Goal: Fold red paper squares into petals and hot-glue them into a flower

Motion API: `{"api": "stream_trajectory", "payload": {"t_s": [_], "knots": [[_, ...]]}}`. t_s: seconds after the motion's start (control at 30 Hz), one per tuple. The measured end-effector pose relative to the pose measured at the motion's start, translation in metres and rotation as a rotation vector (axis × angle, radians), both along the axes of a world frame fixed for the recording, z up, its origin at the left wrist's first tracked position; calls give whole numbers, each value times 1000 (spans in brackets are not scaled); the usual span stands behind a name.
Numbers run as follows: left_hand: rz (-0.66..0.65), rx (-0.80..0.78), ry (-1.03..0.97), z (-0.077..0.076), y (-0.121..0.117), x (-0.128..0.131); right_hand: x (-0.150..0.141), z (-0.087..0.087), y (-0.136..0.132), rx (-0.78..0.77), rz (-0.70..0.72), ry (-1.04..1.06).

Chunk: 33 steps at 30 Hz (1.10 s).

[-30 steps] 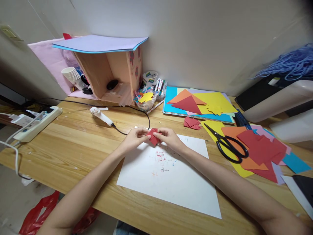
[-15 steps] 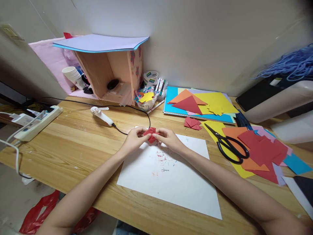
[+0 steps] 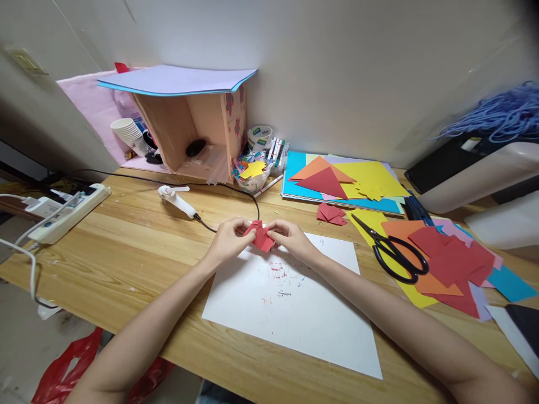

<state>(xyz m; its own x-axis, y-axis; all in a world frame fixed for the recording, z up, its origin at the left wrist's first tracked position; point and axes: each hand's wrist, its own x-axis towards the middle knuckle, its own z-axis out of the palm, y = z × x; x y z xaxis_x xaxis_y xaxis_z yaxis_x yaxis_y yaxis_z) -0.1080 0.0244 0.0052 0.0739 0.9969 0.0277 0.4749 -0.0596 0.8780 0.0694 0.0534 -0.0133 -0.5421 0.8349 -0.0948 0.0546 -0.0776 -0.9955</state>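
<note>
A small piece of folded red paper is held between both hands, over the far edge of a white sheet marked with paint-like smudges. My left hand pinches its left side, thumb on top. On the right side my right hand grips it the same way, fingers curled behind. The fingertips under the paper are hidden. Another folded red paper piece lies beyond my right hand. Black-handled scissors rest on coloured paper to the right.
A white glue gun with a black cord lies left of my hands. Behind stand a cardboard box and a bowl of paper scraps. Stacked coloured paper is at the back; a power strip sits far left.
The folded red paper has been turned in my fingers and now shows a flatter, wider face. Both hands stay in nearly the same place; the view has shifted slightly.
</note>
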Motion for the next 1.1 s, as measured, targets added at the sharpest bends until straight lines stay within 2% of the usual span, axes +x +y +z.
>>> {"api": "stream_trajectory", "payload": {"t_s": [0.13, 0.27, 0.37, 0.5, 0.57, 0.67, 0.73, 0.8, 0.87, 0.93, 1.03, 1.1], "knots": [[-54, 63, 169, 8, -1, -4, 1, -1, 1, 46, 34, 20], [-74, 184, 318, 16, -4, -7, -1, 0, 0, 23, 48, 20], [-84, 379, 431, 22, -6, -9, -5, 3, -2, 31, 81, 2], [-91, 769, 533, 31, -8, -15, -9, 11, -4, 96, 50, -19], [-3, 983, 534, 37, -11, -21, -9, 16, -3, 146, 29, -29], [236, 1241, 526, 47, -17, -38, -12, 22, 4, 234, 22, -61], [473, 1354, 523, 54, -21, -57, -19, 24, 9, 295, 9, -97], [775, 1425, 502, 60, -22, -82, -32, 23, 14, 370, -2, -129], [1070, 1409, 430, 65, -20, -112, -53, 20, 19, 450, 7, -145], [1260, 1271, 360, 64, -18, -142, -81, 16, 22, 526, 32, -174], [1315, 1036, 369, 53, -18, -180, -131, 10, 27, 643, 48, -268], [1246, 831, 398, 42, -19, -194, -163, 6, 29, 673, 37, -336]]}}
